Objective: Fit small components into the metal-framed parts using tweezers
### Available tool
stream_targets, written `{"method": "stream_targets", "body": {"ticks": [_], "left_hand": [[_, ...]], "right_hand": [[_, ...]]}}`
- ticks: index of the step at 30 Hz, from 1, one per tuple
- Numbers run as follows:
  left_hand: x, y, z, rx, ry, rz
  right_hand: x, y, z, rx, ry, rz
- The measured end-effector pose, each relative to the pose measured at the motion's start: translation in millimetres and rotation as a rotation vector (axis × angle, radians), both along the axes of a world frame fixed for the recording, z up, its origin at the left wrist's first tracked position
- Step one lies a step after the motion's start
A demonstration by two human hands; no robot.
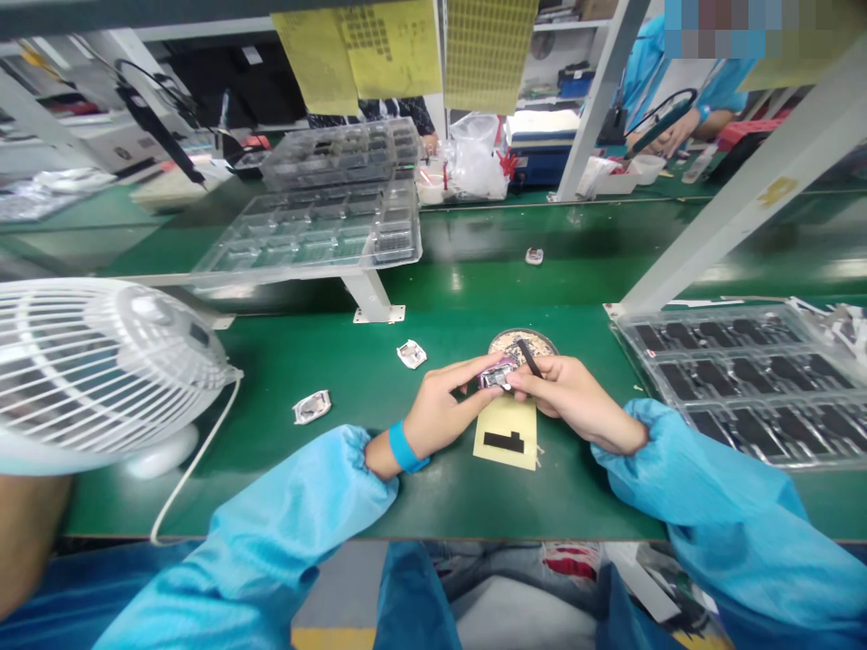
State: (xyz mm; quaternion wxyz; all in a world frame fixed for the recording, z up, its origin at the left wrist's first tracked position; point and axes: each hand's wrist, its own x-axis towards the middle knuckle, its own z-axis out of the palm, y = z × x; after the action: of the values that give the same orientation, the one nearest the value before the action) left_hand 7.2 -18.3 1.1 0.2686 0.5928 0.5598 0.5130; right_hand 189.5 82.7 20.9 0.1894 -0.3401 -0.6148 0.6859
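Note:
My left hand pinches a small purple-edged device housing from its left side, above the green table. My right hand meets the housing's right edge with its fingertips and also holds a thin black tool, which points up and to the left. Behind the hands is a round dish of small bits, partly covered by them. Just below lies a yellow paper with black strips on it. Two pale housings rest to the left of my hands.
A white fan stands at the left. Clear trays of black parts lie at the right, near a slanted white post. Stacked clear trays sit on a raised shelf. Another housing is farther back. A person in blue sleeves works opposite.

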Motion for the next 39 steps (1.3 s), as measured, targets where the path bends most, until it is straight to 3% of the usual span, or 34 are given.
{"method": "stream_targets", "body": {"ticks": [5,8,11,17,23,34,36,39], "left_hand": [[5,1,-3.1,-0.153,-0.36,-0.011],[9,2,-1.8,-0.178,-0.554,-0.072],[11,3,1.9,-0.194,-0.62,-0.082],[16,2,0.4,-0.056,-0.502,-0.068],[20,-1,-0.1,-0.135,-0.18,0.013],[26,-1,3.5,-0.121,-0.201,0.089],[25,1,1.0,-0.154,-0.237,0.092],[22,4,-1.4,-0.184,-0.252,0.073]], "right_hand": [[-4,-1,-11.0,0.193,0.136,-0.11],[-7,-3,-13.6,0.175,0.149,-0.113],[-9,-7,-12.4,0.109,0.129,-0.136],[-14,-12,-13.7,0.1,0.147,-0.076],[-13,-8,-15.7,0.206,0.112,-0.092],[-19,-12,-19.2,0.176,0.178,-0.108],[-18,-8,-17.1,0.23,0.128,-0.056],[-13,0,-11.2,0.504,0.02,-0.083]]}}
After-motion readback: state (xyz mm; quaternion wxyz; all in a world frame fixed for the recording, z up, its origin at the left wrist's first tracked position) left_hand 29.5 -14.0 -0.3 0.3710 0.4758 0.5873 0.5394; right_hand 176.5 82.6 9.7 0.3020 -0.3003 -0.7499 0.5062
